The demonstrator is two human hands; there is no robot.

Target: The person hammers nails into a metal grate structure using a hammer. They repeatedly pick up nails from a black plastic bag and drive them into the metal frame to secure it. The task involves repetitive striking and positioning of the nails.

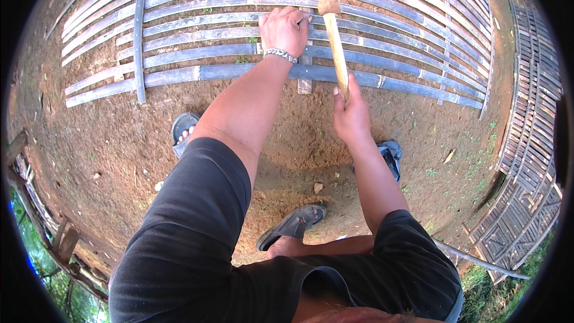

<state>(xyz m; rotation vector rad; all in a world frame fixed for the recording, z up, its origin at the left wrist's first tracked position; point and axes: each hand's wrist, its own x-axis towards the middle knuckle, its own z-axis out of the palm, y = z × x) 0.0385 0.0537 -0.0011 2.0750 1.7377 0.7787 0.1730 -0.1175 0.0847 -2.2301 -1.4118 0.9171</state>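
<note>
A panel of long grey bamboo slats (227,72) lies on the ground before me, the slats set side by side with gaps between. Under their middle runs a flat wooden crosspiece (305,87). My left hand (285,31), with a chain bracelet at the wrist, rests on the slats beside this crosspiece. Its fingers are curled closed; whatever they pinch is hidden. My right hand (351,110) grips the lower end of a hammer (337,51) with a pale wooden handle. The hammer's blocky brown head is raised, just right of my left hand.
A dark strip (140,36) crosses the slats at the left. Another woven bamboo panel (526,113) stands along the right edge. A black plastic bag (391,157) lies beyond my right forearm. Sandalled feet (293,227) are on the brown dirt ground (119,161). Wooden poles (66,245) line the lower left.
</note>
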